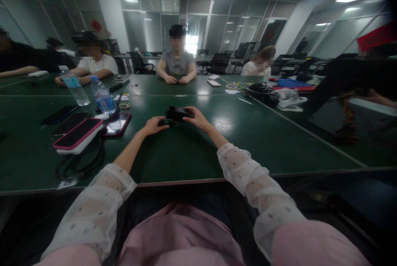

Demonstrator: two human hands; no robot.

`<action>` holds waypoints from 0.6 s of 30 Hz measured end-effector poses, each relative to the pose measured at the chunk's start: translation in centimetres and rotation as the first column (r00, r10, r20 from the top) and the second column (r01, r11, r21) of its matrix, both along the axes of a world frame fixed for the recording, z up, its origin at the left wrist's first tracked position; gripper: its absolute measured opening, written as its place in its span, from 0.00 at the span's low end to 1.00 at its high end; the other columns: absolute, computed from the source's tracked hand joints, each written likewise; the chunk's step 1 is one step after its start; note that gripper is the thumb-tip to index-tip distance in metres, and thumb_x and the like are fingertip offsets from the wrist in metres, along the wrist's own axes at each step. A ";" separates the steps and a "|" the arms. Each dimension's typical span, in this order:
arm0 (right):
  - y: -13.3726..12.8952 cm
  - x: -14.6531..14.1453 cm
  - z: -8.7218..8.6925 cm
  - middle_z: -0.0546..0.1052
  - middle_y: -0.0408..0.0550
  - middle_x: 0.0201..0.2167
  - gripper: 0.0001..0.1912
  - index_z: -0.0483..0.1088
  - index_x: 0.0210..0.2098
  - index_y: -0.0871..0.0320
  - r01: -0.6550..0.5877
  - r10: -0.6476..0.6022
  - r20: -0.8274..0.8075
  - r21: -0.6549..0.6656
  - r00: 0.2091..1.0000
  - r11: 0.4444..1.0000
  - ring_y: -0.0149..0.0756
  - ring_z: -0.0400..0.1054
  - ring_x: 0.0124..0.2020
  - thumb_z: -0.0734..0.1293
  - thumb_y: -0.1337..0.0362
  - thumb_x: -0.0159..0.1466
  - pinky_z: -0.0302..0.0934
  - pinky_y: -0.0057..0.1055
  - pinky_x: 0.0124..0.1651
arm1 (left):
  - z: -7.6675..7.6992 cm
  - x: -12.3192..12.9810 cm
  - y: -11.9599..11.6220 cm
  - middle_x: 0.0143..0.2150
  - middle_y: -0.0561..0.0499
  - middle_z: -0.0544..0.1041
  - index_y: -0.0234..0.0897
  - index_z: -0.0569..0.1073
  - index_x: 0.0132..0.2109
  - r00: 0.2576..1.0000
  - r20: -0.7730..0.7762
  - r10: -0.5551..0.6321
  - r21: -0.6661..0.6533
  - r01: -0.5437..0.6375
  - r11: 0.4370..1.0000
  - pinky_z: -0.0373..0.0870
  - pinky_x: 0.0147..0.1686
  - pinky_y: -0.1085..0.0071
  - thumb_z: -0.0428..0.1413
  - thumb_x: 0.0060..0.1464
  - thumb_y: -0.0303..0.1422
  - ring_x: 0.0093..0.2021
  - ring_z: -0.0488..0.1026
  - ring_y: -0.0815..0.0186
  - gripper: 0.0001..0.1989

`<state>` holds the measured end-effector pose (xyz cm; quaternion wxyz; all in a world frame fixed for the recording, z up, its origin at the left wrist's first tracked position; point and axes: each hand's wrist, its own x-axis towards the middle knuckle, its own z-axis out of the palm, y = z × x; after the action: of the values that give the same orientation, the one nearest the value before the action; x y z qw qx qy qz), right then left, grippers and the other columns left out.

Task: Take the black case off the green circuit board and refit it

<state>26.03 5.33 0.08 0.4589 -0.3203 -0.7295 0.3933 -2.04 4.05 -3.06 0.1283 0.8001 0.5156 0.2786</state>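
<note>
A small black box-shaped object [176, 113] is between my hands above the green table [182, 154]; what kind of object it is, I cannot make out. My right hand [198, 119] grips its right end, thumb and fingers closed around the edge. At the lower left side of the object is my left hand [155, 125], its thumb and fingertips closed on that edge. The underside looks partly clear or shiny, but too small to tell. Both forearms reach in from the near table edge.
Left of my arm lie a pink-edged phone on a white block [79, 134], a second phone [118, 123] and black cords [89, 162]. Two water bottles [102, 95] stand behind. Tangled cables [259, 89] lie far right. Several people sit around, one person [176, 62] opposite.
</note>
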 end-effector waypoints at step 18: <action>1.0 -0.1 -1.6 0.72 0.52 0.47 0.32 0.65 0.51 0.57 -0.017 0.007 0.096 0.097 0.995 0.995 0.44 0.69 0.49 0.76 0.58 0.50 0.65 0.47 0.54 | 1.2 0.5 -1.1 0.59 0.40 0.72 0.37 0.67 0.61 0.996 -0.067 0.053 -0.053 -0.057 0.997 0.66 0.57 0.55 0.60 0.47 0.54 0.58 0.70 0.48 0.39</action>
<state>25.95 6.29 -1.56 0.4360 -0.3117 -0.7708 0.3443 -1.51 3.00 -1.83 0.1257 0.7904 0.5488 0.2413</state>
